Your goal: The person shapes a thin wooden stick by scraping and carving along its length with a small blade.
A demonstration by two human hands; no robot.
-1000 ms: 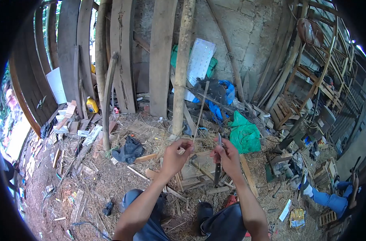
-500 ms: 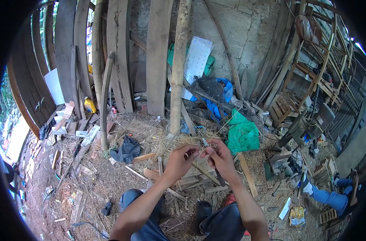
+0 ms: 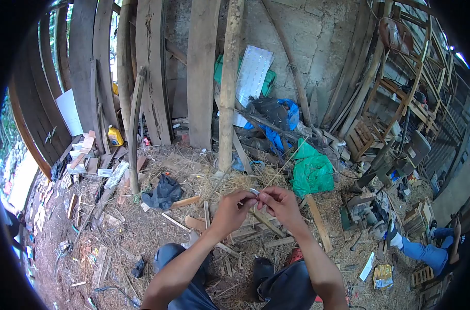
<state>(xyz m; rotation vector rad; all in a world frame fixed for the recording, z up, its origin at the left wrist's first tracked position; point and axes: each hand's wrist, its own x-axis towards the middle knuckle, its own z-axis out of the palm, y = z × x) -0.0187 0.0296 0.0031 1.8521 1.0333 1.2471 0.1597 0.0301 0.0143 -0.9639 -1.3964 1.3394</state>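
My left hand [image 3: 231, 211] is closed in a pinch, its fingertips almost touching those of my right hand, around one end of a thin stick [image 3: 292, 156] that slants up to the right. My right hand [image 3: 283, 207] is closed on a knife; only a bit of its pale blade [image 3: 254, 191] shows between the two hands, and the handle is hidden. Both hands are above scraps of wood, in front of the upright pole [image 3: 227, 103].
A green bag [image 3: 312, 170] lies beyond my right hand, a black bag [image 3: 164, 191] to the left. Wood offcuts [image 3: 317, 225] and straw cover the ground. A yellow bottle [image 3: 115, 136] stands by the boards. Another person's legs [image 3: 421, 251] show at right.
My hands have come together. The knife has turned from upright to lying across between them, and the stick has swung from near upright to slanting right. The view has shifted slightly.
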